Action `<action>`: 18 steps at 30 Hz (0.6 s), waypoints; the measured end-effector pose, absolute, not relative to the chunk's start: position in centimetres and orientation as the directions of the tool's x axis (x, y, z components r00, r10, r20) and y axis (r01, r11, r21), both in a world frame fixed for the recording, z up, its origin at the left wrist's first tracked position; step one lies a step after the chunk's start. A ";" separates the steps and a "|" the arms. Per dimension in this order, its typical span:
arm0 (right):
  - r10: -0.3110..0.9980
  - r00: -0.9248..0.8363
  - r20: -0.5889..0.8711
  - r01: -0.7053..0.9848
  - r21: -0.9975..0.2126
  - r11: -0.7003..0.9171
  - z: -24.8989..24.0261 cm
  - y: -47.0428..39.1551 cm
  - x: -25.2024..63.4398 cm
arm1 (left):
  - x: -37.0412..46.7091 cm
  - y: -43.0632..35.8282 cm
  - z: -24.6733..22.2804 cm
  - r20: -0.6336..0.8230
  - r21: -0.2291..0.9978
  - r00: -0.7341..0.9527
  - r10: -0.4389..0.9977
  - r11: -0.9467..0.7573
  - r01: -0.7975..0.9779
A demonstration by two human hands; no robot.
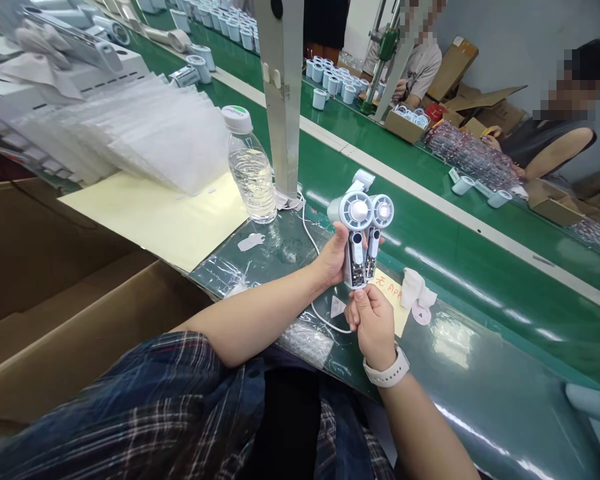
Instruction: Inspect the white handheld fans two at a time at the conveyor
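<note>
Two light blue handheld fans stand side by side in my left hand [333, 253], which is wrapped round their handles. The nearer handheld fan [356, 208] has a round ribbed head, and its open handle shows a circuit board. Just right of it is the second handheld fan [383, 211], also with its board exposed. My right hand [373, 323] is closed in a pinch at the foot of the nearer handle. A white cable [325, 325] loops over the table into its fingers; the cable's end is hidden there. A white watch band circles my right wrist.
Left of the metal post [285, 100] stands a water bottle [251, 167], beside stacked translucent bags [170, 133]. A yellow note [393, 313] lies beyond my right hand. Another fan body [593, 402] is at far right. Across the green conveyor [430, 220], two people sit among parts and boxes.
</note>
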State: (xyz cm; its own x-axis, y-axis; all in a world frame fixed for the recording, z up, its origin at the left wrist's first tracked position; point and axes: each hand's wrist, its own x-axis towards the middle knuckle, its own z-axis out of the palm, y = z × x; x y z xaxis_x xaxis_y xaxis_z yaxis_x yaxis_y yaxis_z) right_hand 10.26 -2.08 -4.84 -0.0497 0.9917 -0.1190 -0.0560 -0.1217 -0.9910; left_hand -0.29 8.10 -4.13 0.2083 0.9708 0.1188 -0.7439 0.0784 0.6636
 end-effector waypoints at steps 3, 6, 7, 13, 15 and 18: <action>0.999 -0.044 -0.021 0.074 -0.997 -0.018 -4.6 -2.0 10.4 | -0.3 8.1 -3.9 0.095 0.660 0.179 0.979 0.072 -0.748; 0.986 -0.064 0.153 0.198 -0.967 0.162 -4.3 -1.7 10.7 | -0.6 8.2 -3.4 0.040 0.608 0.170 0.985 0.111 -0.786; 0.981 -0.065 0.184 0.212 -0.958 0.194 -4.2 -1.6 10.8 | -0.7 8.2 -3.2 0.022 0.589 0.172 0.985 0.126 -0.799; 0.998 -0.023 0.057 0.170 -0.984 0.060 -4.7 -1.4 11.1 | -1.0 7.8 -2.8 0.054 0.529 0.217 0.975 0.156 -0.834; 1.000 -0.016 0.025 0.118 -0.993 0.027 -4.6 -1.3 11.3 | -1.1 7.8 -2.9 0.065 0.494 0.238 0.969 0.176 -0.851; 1.000 -0.016 -0.007 0.061 -0.998 -0.006 -4.4 -1.2 11.4 | -1.3 7.8 -3.0 0.102 0.490 0.249 0.963 0.169 -0.855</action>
